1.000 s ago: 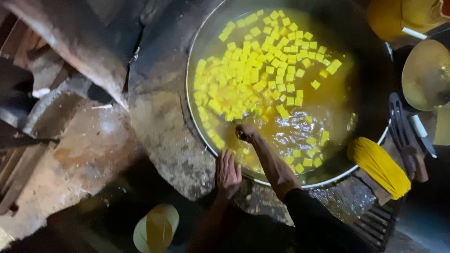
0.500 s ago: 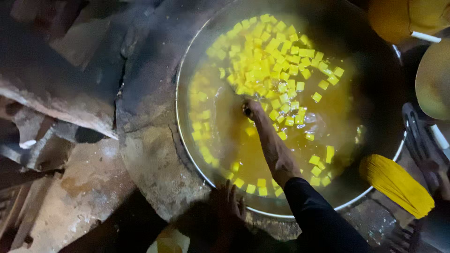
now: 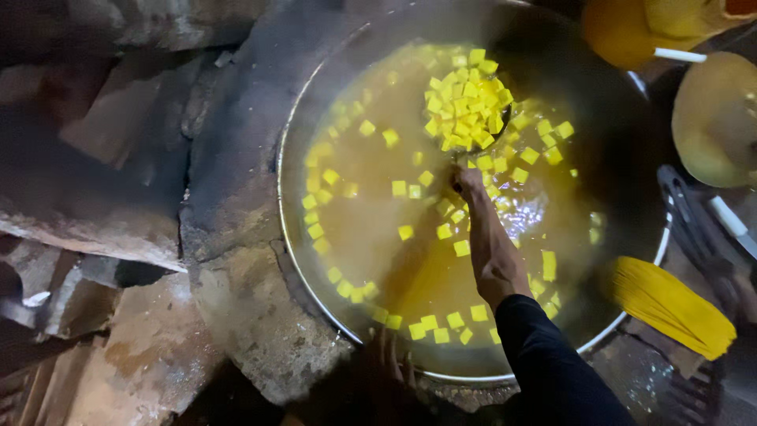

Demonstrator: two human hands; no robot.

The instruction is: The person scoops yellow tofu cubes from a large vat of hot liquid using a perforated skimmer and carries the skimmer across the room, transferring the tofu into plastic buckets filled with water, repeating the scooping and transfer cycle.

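Observation:
A wide metal wok (image 3: 281,207) holds steaming orange-brown liquid with several yellow cubes (image 3: 394,188) floating in it. My right hand (image 3: 471,186), in a dark sleeve, reaches over the liquid and grips the handle of a skimmer (image 3: 467,101), which is raised and heaped with yellow cubes. My left hand (image 3: 394,356) is dim at the wok's near rim, fingers spread, holding nothing.
The wok sits in a rough, sooty stone and clay hearth (image 3: 236,315). A yellow bundle of thin strands (image 3: 670,306) lies by the right rim. A round yellowish bowl (image 3: 714,118), dark utensils (image 3: 694,229) and an orange container (image 3: 623,31) stand at the right.
My right hand has pushed farther across the wok and lifted a heap of cubes on the skimmer. Fewer cubes float loose. The view has shifted closer and to the right.

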